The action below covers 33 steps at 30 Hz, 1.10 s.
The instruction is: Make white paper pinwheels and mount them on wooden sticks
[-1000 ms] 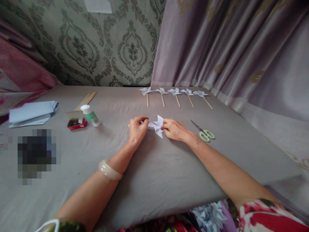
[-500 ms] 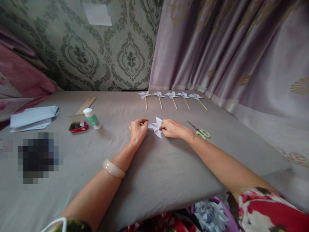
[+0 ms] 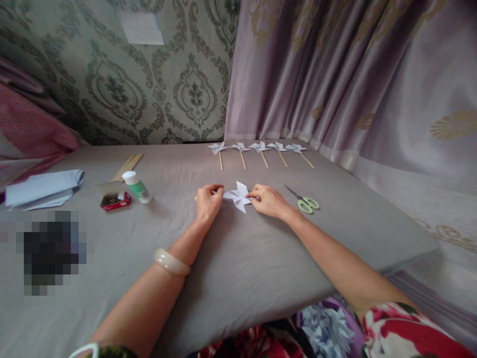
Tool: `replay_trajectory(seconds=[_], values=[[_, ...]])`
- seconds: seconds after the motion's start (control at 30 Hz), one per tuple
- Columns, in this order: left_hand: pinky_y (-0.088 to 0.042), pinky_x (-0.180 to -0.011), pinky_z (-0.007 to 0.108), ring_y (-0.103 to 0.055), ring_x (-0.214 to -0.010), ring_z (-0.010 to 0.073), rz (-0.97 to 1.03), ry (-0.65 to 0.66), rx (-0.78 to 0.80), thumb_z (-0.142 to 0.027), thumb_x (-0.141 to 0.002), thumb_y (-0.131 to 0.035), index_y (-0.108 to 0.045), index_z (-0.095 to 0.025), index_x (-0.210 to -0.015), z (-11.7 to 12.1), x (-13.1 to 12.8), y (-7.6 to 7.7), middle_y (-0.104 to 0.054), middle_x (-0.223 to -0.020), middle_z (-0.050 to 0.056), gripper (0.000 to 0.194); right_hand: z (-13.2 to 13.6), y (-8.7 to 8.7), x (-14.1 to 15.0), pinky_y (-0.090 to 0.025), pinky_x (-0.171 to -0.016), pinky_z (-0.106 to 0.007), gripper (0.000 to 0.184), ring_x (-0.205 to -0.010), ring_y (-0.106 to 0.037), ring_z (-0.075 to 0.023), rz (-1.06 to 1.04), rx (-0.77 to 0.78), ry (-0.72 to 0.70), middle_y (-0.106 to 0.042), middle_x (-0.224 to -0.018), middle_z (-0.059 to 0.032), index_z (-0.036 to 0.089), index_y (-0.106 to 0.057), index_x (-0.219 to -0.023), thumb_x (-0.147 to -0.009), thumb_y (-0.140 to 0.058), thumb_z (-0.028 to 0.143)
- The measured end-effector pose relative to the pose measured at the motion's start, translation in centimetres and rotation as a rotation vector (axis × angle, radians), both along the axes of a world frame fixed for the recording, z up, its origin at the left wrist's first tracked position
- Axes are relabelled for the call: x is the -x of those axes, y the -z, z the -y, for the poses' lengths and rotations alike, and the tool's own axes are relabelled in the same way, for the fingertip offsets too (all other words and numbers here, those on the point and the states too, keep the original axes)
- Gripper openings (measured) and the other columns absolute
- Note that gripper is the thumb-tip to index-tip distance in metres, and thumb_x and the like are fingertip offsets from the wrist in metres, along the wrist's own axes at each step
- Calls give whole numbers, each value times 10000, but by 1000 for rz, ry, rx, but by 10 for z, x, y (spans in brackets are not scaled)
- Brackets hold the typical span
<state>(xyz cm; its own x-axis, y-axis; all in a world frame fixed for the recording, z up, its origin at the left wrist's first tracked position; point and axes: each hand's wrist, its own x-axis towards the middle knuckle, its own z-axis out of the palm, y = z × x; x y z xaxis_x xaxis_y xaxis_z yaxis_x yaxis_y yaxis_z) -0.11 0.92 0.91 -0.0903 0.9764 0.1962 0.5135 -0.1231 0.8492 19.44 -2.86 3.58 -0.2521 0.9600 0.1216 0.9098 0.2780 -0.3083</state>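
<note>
A white paper pinwheel (image 3: 238,197) with pointed blades lay near the middle of a grey cloth-covered table (image 3: 242,268), between two bare hands. It was probably very light, crisp along its folds but easily creased or torn, and a little slick where the paper was smooth. The safest hold seemed to be a light pinch near the folded centre, where the layers looked thickest; the thin blade tips would likely have bent under pressure.

The right hand (image 3: 268,201) gripped the pinwheel's right side between thumb and finger. The left hand (image 3: 208,204) was curled at the opposite blade, thumb and fingertips close together; whether they pinched its tip could not be told. (A pale bangle (image 3: 172,262) circled the left forearm.)

Just beyond the right hand lay scissors (image 3: 308,205) with light green handles. Farther back, five pinwheels on sticks (image 3: 260,147) lay in a row. Well to the left stood a white-capped bottle (image 3: 137,189) with a green label, beside an open red box (image 3: 121,201) of small dark items. Wooden sticks (image 3: 128,166) lay behind them, and stacked paper sheets (image 3: 42,186) farther left. Below the table's near edge, a purple container (image 3: 356,335) held many folded paper pieces (image 3: 326,330).
</note>
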Motion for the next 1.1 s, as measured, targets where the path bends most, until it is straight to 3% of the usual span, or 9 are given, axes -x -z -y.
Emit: replay_trajectory(seconds=[0.37, 0.9, 1.1], values=[[-459, -722, 276, -634, -750, 183, -14, 5, 11, -300, -745, -500, -755, -166, -903, 0, -2, 0, -733, -810, 58, 328, 2, -6, 13, -427, -802, -264, 329, -1066, -548, -197, 237, 5, -73, -632, -1055, -74, 217, -706, -1049, -851, -452, 151], [-448, -694, 270, -631, -748, 186, -56, -2, 19, -292, -753, -496, -758, -179, -900, 2, -2, -1, -737, -829, 57, 321, -8, -21, 27, -417, -796, -298, 287, -996, -554, -215, 402, -1, -212, -648, -1051, -126, 149, -703, -897, -844, -424, 111], [-450, -700, 276, -628, -746, 190, -49, -5, 21, -302, -752, -494, -756, -175, -901, 1, -1, 0, -734, -809, 57, 328, -9, -17, 17, -419, -751, -273, 293, -959, -592, -203, 295, 33, -181, -666, -1025, -93, 167, -724, -922, -817, -452, 137]])
